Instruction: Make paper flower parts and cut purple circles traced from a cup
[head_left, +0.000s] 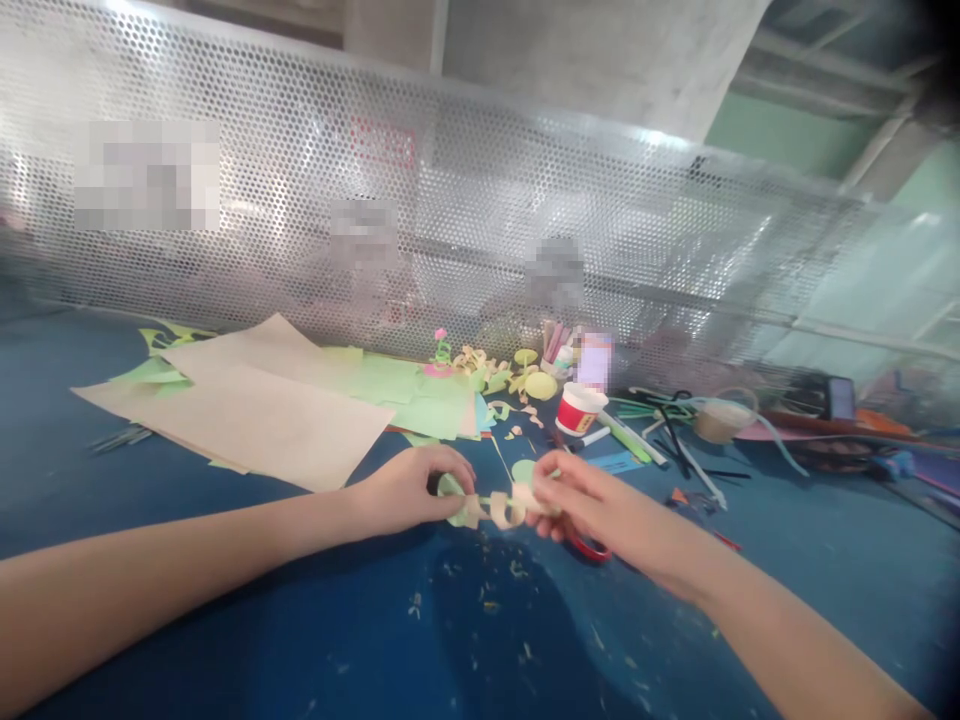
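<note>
Between my two hands stretches a curled paper strip (501,511), cream with some pale green and with a green paper disc (523,472) near its right end. My left hand (424,485) pinches the strip's left end, where a pale green piece shows at the fingertips. My right hand (574,495) grips the other end, fingers bent around it. Below the right hand a red scissor-like handle (591,546) shows; the hand and wrist hide the rest, and I cannot tell whether the hand touches it.
Large cream sheets (277,410) and green paper (405,385) lie at the left. Beyond my hands stand a red and white paper cup (580,410) and a pink-topped paper piece (441,350). Pens (630,438) and a tape roll (724,418) lie right. A perforated metal screen (465,220) runs behind.
</note>
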